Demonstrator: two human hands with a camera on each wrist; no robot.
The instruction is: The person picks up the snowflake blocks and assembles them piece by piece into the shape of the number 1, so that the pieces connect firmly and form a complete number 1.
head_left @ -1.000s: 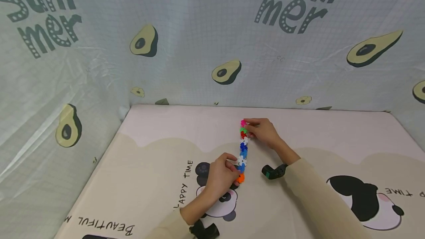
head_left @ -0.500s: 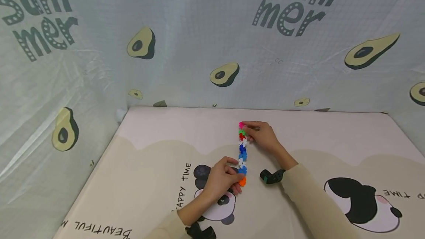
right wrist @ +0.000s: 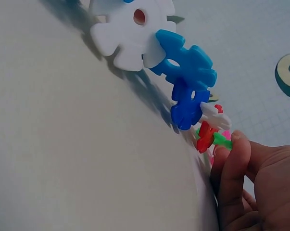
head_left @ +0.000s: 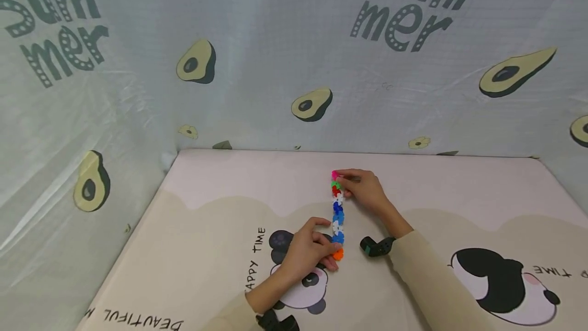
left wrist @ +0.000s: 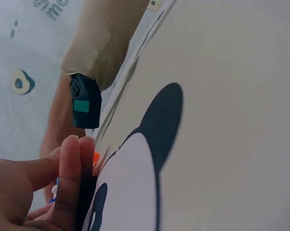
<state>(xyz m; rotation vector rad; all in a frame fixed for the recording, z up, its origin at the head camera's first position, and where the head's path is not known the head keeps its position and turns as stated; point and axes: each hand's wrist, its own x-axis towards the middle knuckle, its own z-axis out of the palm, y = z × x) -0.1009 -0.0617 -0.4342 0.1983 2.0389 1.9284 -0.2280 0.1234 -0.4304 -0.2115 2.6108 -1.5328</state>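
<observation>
A straight chain of interlocking plastic snowflake pieces (head_left: 338, 217) runs away from the person over the table. Orange (head_left: 338, 255) forms its near end and pink (head_left: 335, 173) its far end, with blue, white, red and green between. My left hand (head_left: 305, 249) pinches the chain by the orange piece. At the far end, my right hand (head_left: 365, 189) holds it with thumb and fingers. Seen from the right wrist, thumb and finger grip the green piece (right wrist: 222, 140) beside the red one (right wrist: 207, 138). In the left wrist view, the left hand's fingers (left wrist: 70, 178) hide most of the chain.
The table has a pale cloth (head_left: 220, 259) printed with a panda and a dog (head_left: 505, 285). A white sheet with avocado prints (head_left: 312, 104) stands behind and at the left. Black devices (head_left: 376, 246) are strapped to both wrists.
The chain's near end has swung slightly to the right, and the left hand has moved with it. The right hand keeps its hold at the far end. The head view has shifted a little.
</observation>
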